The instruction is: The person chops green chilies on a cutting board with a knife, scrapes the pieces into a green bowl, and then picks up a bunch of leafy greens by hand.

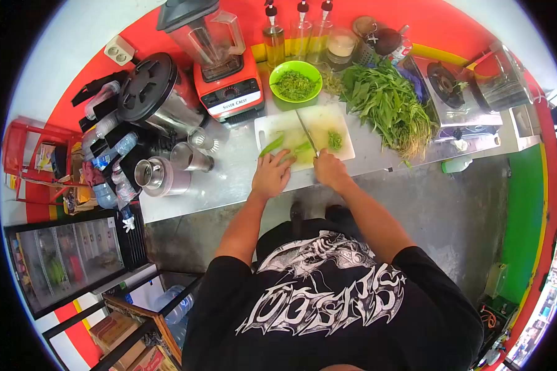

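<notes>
On the white cutting board (331, 117), my left hand (271, 175) rests at the near left edge, its bent fingers pressing on a green vegetable piece (302, 148). Another long green piece (272, 145) lies by those fingertips. My right hand (330, 169) grips a knife (305, 128) by its handle; the blade points away across the board, beside the vegetable. Right of the blade sits a small pile of chopped greens (335, 140). Behind the board a lime-green bowl (319, 88) holds more chopped greens (294, 85).
A leafy green bunch (387, 102) lies right of the board, near a gas stove (455, 108). At the left stand a red blender (229, 89), a large lidded metal pot (161, 93) and metal cups (190, 157). Pump bottles (301, 37) line the back wall.
</notes>
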Demonstrator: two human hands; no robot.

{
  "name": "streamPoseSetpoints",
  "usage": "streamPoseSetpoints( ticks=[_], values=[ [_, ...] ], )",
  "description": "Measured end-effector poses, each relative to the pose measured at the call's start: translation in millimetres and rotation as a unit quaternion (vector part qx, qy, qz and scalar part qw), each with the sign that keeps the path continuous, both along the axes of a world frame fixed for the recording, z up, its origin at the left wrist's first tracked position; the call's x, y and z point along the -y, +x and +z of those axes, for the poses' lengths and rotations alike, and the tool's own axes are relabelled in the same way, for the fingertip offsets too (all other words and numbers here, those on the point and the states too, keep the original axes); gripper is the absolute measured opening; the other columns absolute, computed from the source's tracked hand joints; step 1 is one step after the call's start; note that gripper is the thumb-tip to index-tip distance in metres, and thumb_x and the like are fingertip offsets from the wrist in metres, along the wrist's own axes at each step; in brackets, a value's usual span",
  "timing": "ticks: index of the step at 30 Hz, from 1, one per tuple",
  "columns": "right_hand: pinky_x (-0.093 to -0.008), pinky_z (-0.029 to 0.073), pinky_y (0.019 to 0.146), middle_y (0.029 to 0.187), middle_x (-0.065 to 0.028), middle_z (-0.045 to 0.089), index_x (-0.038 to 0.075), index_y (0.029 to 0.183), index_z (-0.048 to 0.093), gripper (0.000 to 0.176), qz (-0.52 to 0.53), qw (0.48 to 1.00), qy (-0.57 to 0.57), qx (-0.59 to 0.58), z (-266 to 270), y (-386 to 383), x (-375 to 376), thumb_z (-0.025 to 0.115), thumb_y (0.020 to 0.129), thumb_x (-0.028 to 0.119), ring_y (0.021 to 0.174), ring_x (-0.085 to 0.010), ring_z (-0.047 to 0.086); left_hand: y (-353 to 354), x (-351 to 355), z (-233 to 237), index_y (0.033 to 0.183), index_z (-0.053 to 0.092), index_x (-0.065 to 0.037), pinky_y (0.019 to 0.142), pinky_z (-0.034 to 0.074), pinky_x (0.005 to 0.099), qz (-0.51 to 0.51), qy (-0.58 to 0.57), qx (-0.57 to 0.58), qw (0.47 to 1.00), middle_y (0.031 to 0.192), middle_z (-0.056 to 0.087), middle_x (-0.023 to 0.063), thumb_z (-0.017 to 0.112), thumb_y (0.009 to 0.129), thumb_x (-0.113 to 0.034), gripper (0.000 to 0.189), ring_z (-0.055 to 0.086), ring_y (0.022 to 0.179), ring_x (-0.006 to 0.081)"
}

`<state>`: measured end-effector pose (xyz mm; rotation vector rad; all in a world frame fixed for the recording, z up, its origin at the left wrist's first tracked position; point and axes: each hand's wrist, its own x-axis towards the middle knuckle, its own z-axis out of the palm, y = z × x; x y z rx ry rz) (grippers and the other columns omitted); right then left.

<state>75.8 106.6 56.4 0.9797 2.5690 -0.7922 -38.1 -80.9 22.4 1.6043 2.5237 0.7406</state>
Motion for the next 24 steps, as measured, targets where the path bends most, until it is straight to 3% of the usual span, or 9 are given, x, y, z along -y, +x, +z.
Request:
streamPoseSetpoints(
  ticks=[11,15,18,21,24],
  values=[
    [-0.0583,0.052,0.088,0.102,-0.0331,0.068,-0.003,0.115,0.052,0.039,-0.025,0.999,0.019,0.001,-23.8,12.5,10.4,0.052,0.101,0.034,0.097,-0.0513,0.067,1.2,2.0,-2.6,0.126,0.068,-0.021,0.098,0.040,0.0443,-0.002,0.009,-0.010,1.000,0.140,0.055,0.0014,0.061,0.091,-0.020,0.036,0.051,0.108,0.0303],
    [-0.0592,0.051,0.088,0.104,-0.0327,0.068,-0.003,0.115,0.051,0.039,0.001,1.000,0.017,-0.007,-1.9,5.6,7.7,0.053,0.101,0.033,0.099,-0.0511,0.066,-0.4,1.3,-2.6,0.127,0.068,-0.022,0.100,0.040,0.0439,0.002,0.008,-0.001,1.000,0.140,0.054,0.0021,0.061,0.091,-0.021,0.036,0.051,0.109,0.0302],
    [-0.0518,0.055,0.089,0.108,-0.0310,0.069,-0.005,0.116,0.050,0.037,0.007,1.000,-0.001,0.017,6.6,16.6,18.3,0.051,0.100,0.028,0.103,-0.0458,0.068,-0.7,1.9,-2.5,0.127,0.068,-0.022,0.102,0.040,0.0447,0.005,0.014,-0.006,1.000,0.140,0.054,0.0034,0.061,0.091,-0.022,0.037,0.052,0.111,0.0306],
    [-0.0573,0.052,0.088,0.107,-0.0315,0.068,-0.003,0.114,0.052,0.039,-0.039,0.998,-0.010,0.043,-8.0,20.4,22.1,0.053,0.101,0.035,0.100,-0.0500,0.067,-1.5,1.8,-4.5,0.129,0.067,-0.023,0.103,0.040,0.0451,0.004,-0.003,-0.007,1.000,0.140,0.053,0.0038,0.062,0.091,-0.022,0.039,0.052,0.111,0.0310],
    [-0.0568,0.052,0.088,0.108,-0.0316,0.068,-0.003,0.113,0.052,0.041,0.029,0.999,0.027,0.005,-11.9,6.5,7.2,0.052,0.101,0.036,0.100,-0.0503,0.067,-0.2,1.6,-6.6,0.128,0.067,-0.023,0.103,0.040,0.0448,0.003,-0.006,-0.004,1.000,0.140,0.054,0.0032,0.062,0.090,-0.022,0.038,0.052,0.110,0.0305]
  ],
)
